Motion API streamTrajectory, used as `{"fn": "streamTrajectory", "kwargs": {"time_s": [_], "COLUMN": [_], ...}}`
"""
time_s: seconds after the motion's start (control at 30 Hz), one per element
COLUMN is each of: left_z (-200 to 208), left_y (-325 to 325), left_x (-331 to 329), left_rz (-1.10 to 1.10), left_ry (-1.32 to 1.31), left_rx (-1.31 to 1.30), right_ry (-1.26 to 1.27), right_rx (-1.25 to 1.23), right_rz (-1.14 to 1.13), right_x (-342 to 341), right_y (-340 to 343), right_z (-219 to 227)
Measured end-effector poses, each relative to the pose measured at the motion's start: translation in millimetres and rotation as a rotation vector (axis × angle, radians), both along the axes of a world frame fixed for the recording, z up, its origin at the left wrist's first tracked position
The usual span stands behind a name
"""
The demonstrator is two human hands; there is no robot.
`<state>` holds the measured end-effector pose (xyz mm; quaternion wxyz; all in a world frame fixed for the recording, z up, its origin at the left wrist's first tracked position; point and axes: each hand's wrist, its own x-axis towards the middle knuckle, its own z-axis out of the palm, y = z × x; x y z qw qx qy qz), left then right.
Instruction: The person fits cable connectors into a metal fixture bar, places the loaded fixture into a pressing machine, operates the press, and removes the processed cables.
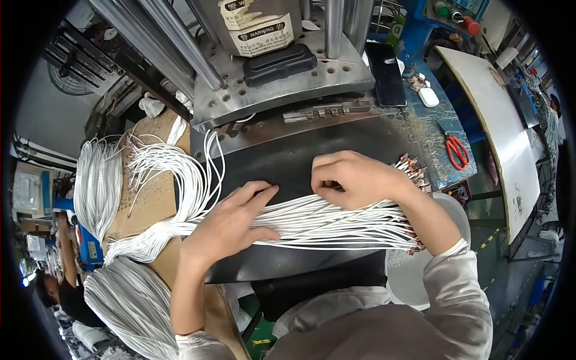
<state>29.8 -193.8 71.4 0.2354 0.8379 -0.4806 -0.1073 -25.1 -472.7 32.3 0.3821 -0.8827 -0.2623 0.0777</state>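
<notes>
A bundle of thin white cables point(324, 228) lies across a black work surface point(288, 162), with copper-coloured ends point(414, 171) gathered at its right. My left hand point(231, 219) rests over the left part of the bundle, its thumb spread away from the fingers and the cables running beneath it. Along the far edge of the same bundle, my right hand point(354, 180) has its fingers curled in toward the thumb. Whatever those fingertips pinch, if anything, is hidden. Left of my left hand, the cables bend away into a looped bunch point(186, 192).
A steel press point(282, 87) with thick columns stands beyond the work surface. Grey-white cable bundles point(129, 300) lie on cardboard at left. Red-handled pliers point(456, 151), a phone point(386, 75) and a white case point(428, 97) lie at right. A white tub point(408, 279) sits below my right forearm.
</notes>
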Motion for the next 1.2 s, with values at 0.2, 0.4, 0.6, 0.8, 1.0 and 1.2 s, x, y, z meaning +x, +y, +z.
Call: {"fn": "streamTrajectory", "kwargs": {"time_s": [0.2, 0.4, 0.6, 0.8, 1.0, 1.2], "left_z": [-10.1, -28.9, -36.6, -38.8, -47.7, -46.4], "left_y": [8.3, 7.8, 17.4, -13.4, -5.3, -17.2], "left_x": [-0.4, 4.9, -9.9, -0.5, 7.6, 2.4], "left_rz": [-0.127, 0.130, 0.433, 0.219, 0.322, 0.348], "left_ry": [-0.038, 0.002, 0.145, 0.124, 0.108, 0.043], "left_rx": [0.056, -0.266, -0.363, -0.601, -0.704, -0.592], "right_ry": [0.033, -0.091, 0.286, 0.294, 0.269, 0.128], "right_rx": [0.088, -0.093, -0.643, -0.273, -0.738, -0.593], "right_rz": [0.043, -0.031, -0.067, -0.198, -0.150, 0.031], "right_x": [-0.2, -13.1, -22.6, -20.6, -6.2, 8.8], "right_y": [3.7, 16.7, -30.2, -11.9, -18.9, -54.6], "right_z": [4.7, 11.8, 88.3, 84.7, 121.4, 47.7]}}
